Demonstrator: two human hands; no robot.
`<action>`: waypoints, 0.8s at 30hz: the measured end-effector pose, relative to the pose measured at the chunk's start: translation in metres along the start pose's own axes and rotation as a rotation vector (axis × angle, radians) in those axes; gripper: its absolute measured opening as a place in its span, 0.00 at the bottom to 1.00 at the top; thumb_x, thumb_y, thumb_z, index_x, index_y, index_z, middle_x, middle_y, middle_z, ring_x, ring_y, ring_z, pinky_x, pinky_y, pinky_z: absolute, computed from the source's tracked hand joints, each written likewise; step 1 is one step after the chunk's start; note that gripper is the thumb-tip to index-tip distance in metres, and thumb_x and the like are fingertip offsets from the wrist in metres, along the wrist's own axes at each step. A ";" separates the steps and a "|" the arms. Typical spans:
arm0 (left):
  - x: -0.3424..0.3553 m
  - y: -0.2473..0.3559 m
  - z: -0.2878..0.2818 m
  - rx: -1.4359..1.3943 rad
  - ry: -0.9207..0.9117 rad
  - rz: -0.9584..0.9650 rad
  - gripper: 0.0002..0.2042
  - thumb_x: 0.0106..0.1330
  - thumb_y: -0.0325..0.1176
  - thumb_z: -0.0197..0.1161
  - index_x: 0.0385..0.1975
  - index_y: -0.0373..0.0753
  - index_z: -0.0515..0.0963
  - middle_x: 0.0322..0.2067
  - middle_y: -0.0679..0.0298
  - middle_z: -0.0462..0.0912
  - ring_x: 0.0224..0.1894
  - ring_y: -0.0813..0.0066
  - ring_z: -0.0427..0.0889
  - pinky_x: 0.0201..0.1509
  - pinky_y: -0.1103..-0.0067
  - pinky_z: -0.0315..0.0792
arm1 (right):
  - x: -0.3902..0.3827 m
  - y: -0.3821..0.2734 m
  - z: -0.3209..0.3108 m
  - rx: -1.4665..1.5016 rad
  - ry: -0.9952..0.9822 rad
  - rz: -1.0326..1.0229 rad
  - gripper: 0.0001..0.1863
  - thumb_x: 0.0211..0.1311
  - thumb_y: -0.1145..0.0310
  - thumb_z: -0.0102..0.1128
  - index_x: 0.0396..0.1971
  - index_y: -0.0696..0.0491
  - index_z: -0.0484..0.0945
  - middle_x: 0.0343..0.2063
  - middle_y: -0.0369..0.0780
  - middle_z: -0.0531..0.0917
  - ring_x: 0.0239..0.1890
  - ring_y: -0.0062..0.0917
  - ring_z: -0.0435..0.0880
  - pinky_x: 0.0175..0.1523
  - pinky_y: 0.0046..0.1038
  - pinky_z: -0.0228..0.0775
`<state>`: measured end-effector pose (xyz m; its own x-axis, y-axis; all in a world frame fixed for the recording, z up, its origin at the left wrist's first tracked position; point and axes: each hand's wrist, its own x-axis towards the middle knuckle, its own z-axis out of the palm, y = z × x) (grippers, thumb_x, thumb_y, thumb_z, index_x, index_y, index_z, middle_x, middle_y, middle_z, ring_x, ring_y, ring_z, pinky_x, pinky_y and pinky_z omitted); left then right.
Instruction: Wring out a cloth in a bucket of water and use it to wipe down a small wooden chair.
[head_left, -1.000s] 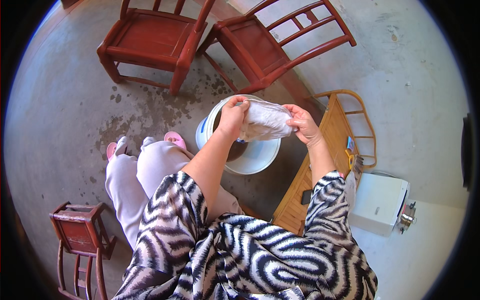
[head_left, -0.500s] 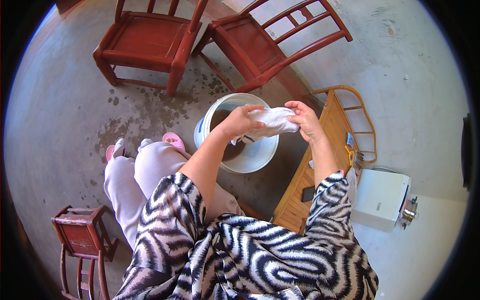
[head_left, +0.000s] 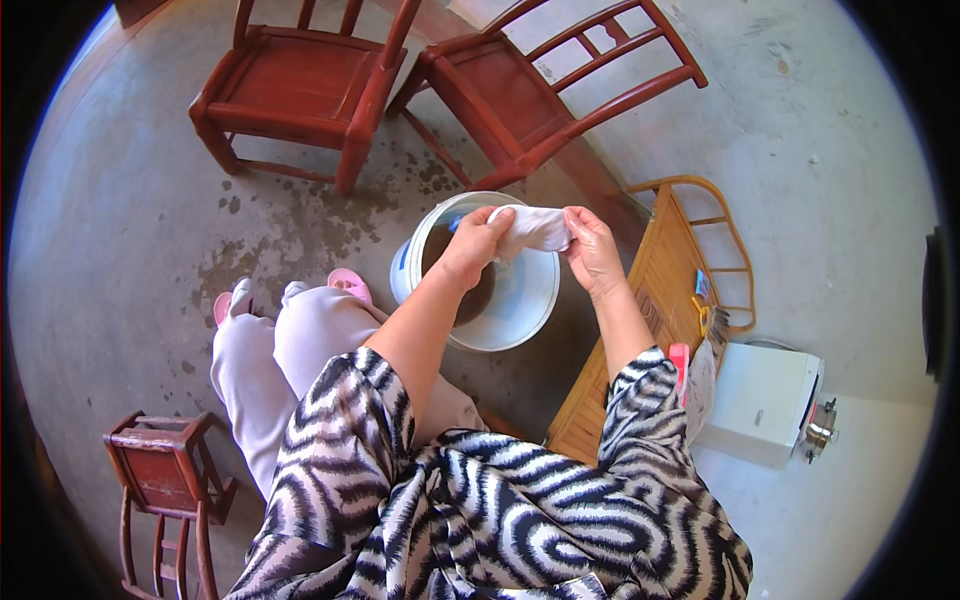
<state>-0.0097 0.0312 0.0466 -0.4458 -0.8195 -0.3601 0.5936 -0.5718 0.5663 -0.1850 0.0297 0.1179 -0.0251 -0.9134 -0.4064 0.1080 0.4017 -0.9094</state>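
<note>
Over a white plastic bucket (head_left: 515,325) holding brown water, a small white cloth (head_left: 535,226) is stretched between my two hands. My left hand (head_left: 477,243) pinches its left end, thumb on top and fingers closed. My right hand (head_left: 592,250) grips the right end between thumb and fingers. The cloth hangs in a narrow, folded band above the bucket's opening.
Two red wooden chairs (head_left: 290,80) stand beyond the bucket and a smaller red chair (head_left: 160,470) at lower left. A bamboo bench (head_left: 650,300) with small items is at right, beside a white box-like appliance (head_left: 755,400). My pink slippers (head_left: 349,283) rest on the wet-spotted floor.
The cloth has been folded narrower and shorter than a second ago. My right hand has moved slightly inward and lower, and both hands' fingers have shifted and closed on its ends.
</note>
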 end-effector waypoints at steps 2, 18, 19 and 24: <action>-0.003 0.000 0.004 -0.039 -0.003 0.015 0.14 0.64 0.41 0.56 0.40 0.36 0.74 0.32 0.64 0.78 0.33 0.77 0.76 0.38 0.78 0.70 | 0.000 0.004 0.015 0.055 0.034 -0.036 0.07 0.64 0.66 0.51 0.33 0.54 0.74 0.29 0.32 0.77 0.29 0.15 0.75 0.39 0.19 0.68; 0.000 -0.028 0.000 -0.062 0.218 -0.044 0.14 0.68 0.41 0.49 0.33 0.36 0.74 0.29 0.65 0.77 0.30 0.78 0.75 0.36 0.78 0.70 | 0.024 0.047 0.057 -1.397 0.186 -0.396 0.20 0.65 0.57 0.42 0.21 0.55 0.75 0.19 0.50 0.77 0.24 0.47 0.76 0.29 0.45 0.66; 0.000 -0.028 0.000 -0.060 0.217 -0.047 0.14 0.68 0.41 0.49 0.33 0.36 0.74 0.29 0.65 0.77 0.30 0.78 0.75 0.36 0.78 0.70 | 0.023 0.048 0.055 -1.389 0.191 -0.321 0.20 0.65 0.57 0.42 0.22 0.56 0.75 0.20 0.50 0.77 0.25 0.47 0.76 0.30 0.44 0.66; 0.001 -0.030 -0.019 -0.207 0.198 -0.091 0.13 0.68 0.40 0.48 0.33 0.38 0.75 0.30 0.66 0.77 0.30 0.77 0.75 0.35 0.78 0.71 | -0.002 0.058 0.087 -1.363 0.101 -0.493 0.18 0.64 0.59 0.43 0.21 0.55 0.75 0.19 0.49 0.78 0.26 0.46 0.77 0.30 0.45 0.67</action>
<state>-0.0152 0.0468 0.0148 -0.3759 -0.7445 -0.5517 0.6902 -0.6222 0.3694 -0.0924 0.0492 0.0732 0.1452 -0.9893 0.0143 -0.9405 -0.1425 -0.3085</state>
